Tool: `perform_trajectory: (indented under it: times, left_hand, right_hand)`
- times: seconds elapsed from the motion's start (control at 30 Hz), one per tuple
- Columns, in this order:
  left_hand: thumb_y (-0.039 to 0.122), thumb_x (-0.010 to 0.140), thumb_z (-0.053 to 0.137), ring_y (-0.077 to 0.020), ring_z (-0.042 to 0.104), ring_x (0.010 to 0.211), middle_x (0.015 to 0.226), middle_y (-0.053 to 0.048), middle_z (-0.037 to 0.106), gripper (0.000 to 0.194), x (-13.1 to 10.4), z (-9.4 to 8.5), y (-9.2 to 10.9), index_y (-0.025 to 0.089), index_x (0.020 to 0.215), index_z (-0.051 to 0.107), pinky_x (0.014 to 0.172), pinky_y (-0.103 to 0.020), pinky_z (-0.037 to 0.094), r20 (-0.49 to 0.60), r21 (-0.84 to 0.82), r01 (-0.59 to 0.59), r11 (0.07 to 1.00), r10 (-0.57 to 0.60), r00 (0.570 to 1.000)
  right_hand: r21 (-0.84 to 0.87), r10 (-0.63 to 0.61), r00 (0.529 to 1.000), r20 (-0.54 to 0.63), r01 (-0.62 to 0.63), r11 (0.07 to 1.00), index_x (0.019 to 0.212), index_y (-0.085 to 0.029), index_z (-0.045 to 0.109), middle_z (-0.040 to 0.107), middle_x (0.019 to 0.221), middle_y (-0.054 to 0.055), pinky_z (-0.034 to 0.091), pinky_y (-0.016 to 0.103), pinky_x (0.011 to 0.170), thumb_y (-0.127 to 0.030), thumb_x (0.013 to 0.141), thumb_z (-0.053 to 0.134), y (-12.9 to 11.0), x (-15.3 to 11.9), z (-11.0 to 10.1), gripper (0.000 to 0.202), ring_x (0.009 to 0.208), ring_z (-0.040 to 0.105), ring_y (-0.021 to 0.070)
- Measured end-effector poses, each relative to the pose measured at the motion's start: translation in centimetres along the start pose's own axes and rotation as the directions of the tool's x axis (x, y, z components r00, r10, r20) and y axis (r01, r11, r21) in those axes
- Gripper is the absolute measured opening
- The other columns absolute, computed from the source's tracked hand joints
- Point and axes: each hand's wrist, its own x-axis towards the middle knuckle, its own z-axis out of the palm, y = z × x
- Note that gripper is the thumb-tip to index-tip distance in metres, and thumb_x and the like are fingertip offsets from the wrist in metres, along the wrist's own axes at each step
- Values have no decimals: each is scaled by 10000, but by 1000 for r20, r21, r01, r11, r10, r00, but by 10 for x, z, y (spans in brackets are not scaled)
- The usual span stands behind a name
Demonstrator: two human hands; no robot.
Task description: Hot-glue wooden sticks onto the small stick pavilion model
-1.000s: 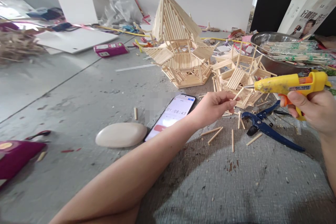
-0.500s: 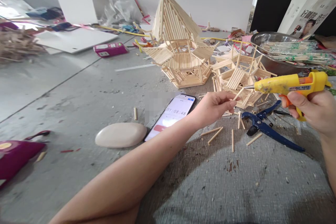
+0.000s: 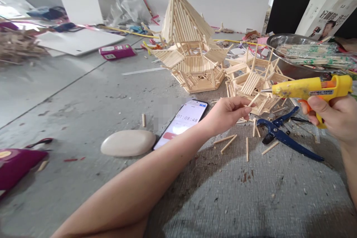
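Observation:
Between its thumb and fingers, my left hand (image 3: 232, 113) pinches a short wooden stick (image 3: 254, 99), in front of a low stick structure (image 3: 251, 83). My right hand (image 3: 331, 113) is wrapped round the handle of a yellow glue gun (image 3: 304, 87), whose metal nozzle points left, a little to the right of the stick's upper end. Blue cutters (image 3: 287, 137) lie on the floor below the gun, beside several loose cut sticks (image 3: 247, 149). Behind my left hand stands a stick structure with open sides (image 3: 198, 65), with a pointed stick roof (image 3: 185, 20) at its back.
A phone (image 3: 184, 119) and a pale rounded case (image 3: 128, 143) lie by my left forearm. A steel bowl (image 3: 295, 68) with packed sticks is at the back right. Magenta objects (image 3: 118, 52) lie on the left, and a yellow cord (image 3: 131, 32) runs behind.
The glue gun and my right hand have shifted slightly to the right, widening the gap between nozzle and stick. My left hand still holds the stick in nearly the same place.

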Motion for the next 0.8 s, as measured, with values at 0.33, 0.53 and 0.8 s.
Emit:
perform_trajectory:
  times: [0.33,0.53,0.8]
  left_hand:
    - [189,786,528,-50,497,511,610,8,591,157,-1,-1,0,140,883,642,465,-174,386,4,18,-3,1000,3,1000]
    - [194,790,526,-48,497,512,619,5,603,169,0,-1,-1,141,898,644,471,-171,390,-1,44,-7,999,7,1000]
    - [210,783,532,-55,497,500,599,6,605,169,-1,-1,0,152,893,647,466,-181,381,-18,30,27,999,-27,999]
  right_hand:
    - [65,57,998,32,-59,996,614,-204,537,500,548,-10,306,267,380,-533,776,528,-3,0,0,366,417,405,78]
    - [48,55,998,30,-57,997,612,-200,530,505,555,-10,304,268,385,-531,778,528,-2,0,0,370,419,408,77]
    - [53,58,997,43,-60,997,605,-204,521,490,522,-11,307,275,399,-499,799,518,-1,-1,-1,354,424,410,86]
